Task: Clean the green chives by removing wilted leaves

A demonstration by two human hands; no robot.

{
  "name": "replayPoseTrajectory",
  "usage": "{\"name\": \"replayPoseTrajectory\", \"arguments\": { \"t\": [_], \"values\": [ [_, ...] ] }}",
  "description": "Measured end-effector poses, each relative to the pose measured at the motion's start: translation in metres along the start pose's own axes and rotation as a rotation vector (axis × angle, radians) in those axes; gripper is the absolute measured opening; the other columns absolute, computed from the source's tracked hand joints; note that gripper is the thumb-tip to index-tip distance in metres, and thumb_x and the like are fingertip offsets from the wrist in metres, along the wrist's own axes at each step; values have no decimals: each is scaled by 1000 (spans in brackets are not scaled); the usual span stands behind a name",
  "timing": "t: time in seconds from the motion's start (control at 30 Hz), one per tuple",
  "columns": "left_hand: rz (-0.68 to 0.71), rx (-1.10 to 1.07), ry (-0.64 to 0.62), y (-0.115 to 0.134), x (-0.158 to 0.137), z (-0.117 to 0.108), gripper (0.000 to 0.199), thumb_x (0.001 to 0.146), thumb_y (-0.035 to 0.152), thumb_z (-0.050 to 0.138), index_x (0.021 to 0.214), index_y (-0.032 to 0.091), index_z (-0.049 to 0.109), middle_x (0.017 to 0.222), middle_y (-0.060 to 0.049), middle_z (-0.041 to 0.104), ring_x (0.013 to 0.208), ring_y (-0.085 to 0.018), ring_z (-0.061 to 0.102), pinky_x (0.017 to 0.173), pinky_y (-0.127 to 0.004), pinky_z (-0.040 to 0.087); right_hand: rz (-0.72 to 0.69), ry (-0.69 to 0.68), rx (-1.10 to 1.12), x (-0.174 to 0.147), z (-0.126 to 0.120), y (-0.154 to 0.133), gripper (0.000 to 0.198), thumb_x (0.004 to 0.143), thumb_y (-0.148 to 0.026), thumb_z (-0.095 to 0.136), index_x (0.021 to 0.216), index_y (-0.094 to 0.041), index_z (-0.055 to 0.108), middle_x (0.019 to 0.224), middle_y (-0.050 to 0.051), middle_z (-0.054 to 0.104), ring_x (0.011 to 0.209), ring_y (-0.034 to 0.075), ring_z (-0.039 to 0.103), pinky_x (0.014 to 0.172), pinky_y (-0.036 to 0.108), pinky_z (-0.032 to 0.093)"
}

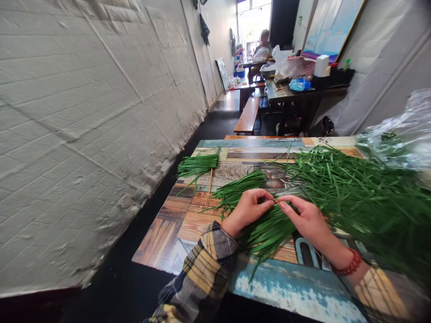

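My left hand (251,208) is closed in a pinch at the upper end of a bunch of green garlic chives (272,231), laid out on the table. My right hand (305,217), wearing a red bead bracelet (350,264), meets it fingertip to fingertip. Between the right thumb and forefinger is something thin, too small to make out. Just beyond my left hand rests a second bunch of chives (240,186). Farther left, a third bunch (198,164) lies across thin wooden sticks (209,186). Fingers partly cover the upper end of the nearest bunch.
A large loose heap of chives (363,188) spreads over the right side of the patterned table (198,220). Clear plastic (400,130) sits behind it. A white wall (84,134) runs along the left. Ahead are a bench (248,115), a cluttered table (286,93) and a seated person.
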State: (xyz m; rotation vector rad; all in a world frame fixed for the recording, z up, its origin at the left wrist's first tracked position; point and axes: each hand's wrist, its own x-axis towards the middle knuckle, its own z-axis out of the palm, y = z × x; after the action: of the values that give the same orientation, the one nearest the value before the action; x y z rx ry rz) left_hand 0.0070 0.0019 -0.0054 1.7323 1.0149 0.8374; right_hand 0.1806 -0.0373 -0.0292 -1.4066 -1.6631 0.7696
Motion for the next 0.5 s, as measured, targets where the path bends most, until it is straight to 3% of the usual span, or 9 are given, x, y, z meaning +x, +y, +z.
{"name": "replayPoseTrajectory", "arguments": {
  "t": [0.27, 0.5],
  "values": [
    [-139, -192, 34, 4, 2, -2, 19, 77, 28, 59, 82, 11, 65, 60, 3, 53, 54, -7, 42, 51, -19, 30, -34, 8, 34, 3, -2, -7, 23, 87, -34, 51, 92, -19, 67, 90, 5, 74, 83, 20, 68, 77, 32, 50],
    [-130, -174, 40, 5, 2, -1, 19, 75, 29, 61, 76, 11, 64, 60, 2, 53, 55, -7, 43, 53, -19, 32, -47, -2, 12, 1, -3, -10, 22, 88, -34, 50, 90, -19, 67, 86, 4, 73, 80, 19, 67, 74, 31, 50]
  ]
}}
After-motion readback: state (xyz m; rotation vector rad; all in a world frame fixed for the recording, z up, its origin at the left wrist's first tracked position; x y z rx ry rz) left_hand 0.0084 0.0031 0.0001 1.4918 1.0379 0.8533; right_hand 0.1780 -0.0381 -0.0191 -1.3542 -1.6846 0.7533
